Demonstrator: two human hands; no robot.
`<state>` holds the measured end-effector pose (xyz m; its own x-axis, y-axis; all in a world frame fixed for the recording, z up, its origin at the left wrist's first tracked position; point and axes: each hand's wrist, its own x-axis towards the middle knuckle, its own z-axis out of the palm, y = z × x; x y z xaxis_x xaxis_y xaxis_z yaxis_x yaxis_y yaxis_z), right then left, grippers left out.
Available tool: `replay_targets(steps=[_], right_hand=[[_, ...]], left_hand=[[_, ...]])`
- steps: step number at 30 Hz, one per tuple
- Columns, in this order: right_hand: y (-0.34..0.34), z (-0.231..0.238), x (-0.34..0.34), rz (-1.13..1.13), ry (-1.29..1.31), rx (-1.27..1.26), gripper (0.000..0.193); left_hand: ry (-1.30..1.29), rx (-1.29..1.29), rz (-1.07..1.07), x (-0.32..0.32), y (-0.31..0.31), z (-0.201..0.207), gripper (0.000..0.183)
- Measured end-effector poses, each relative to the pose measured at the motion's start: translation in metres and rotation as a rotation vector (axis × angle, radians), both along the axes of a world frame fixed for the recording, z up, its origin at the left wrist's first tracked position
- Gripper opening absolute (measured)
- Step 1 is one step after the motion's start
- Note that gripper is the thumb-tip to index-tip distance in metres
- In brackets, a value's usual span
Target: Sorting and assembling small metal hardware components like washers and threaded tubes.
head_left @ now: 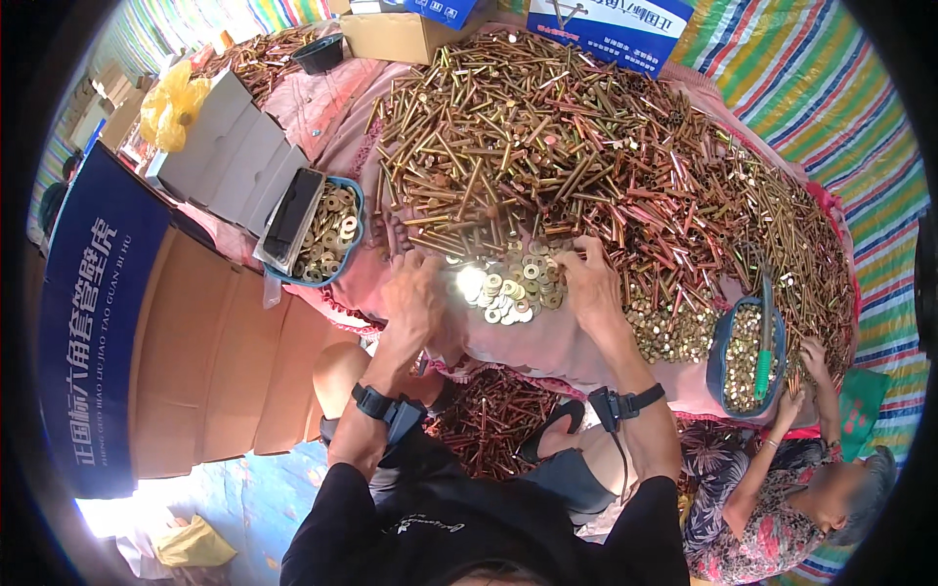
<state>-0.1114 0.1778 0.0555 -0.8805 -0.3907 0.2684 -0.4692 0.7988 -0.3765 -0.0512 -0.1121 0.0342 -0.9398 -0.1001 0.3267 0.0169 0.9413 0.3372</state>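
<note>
My left hand [413,293] and my right hand [589,283] rest palm down on a pink cloth [547,342], on either side of a small heap of brass washers [513,286]. The fingers of both hands reach into the near edge of a big pile of long brass bolts [586,166]. Whether either hand grips a bolt or washer is hidden by the fingers. Both wrists carry black straps.
A blue basket of washers [327,234] with a dark phone-like slab stands at left. Another blue basket [747,356] sits at right, beside another person [782,488] whose hand reaches the bolts. Open cardboard boxes [210,361] stand at left. More bolts [489,420] lie under the cloth's edge.
</note>
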Motion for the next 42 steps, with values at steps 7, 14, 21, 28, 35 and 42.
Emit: replay_targets(steps=[7,14,21,28,35,42], right_hand=[[-0.029,0.014,0.015,-0.027,0.003,-0.157,0.029],[-0.044,-0.001,0.007,0.025,-0.009,-0.059,0.017],[-0.022,0.011,0.007,-0.132,-0.54,-0.845,0.015],[-0.015,0.035,0.039,0.005,-0.832,-1.026,0.018],[-0.014,0.042,0.048,-0.035,-0.695,-0.897,0.019],[-0.015,0.053,0.055,-0.051,-0.712,-0.885,0.018]], left_hand=[[0.061,0.53,-0.076,0.004,0.0,0.025,0.012],[0.13,1.161,-0.155,0.002,0.022,0.011,0.015],[-0.02,1.149,-0.288,0.022,0.081,0.022,0.013],[-0.03,1.053,-0.477,0.028,0.12,-0.01,0.011],[-0.04,1.05,-0.459,0.028,0.126,-0.014,0.008],[-0.005,1.04,-0.43,0.027,0.131,-0.018,0.011]])
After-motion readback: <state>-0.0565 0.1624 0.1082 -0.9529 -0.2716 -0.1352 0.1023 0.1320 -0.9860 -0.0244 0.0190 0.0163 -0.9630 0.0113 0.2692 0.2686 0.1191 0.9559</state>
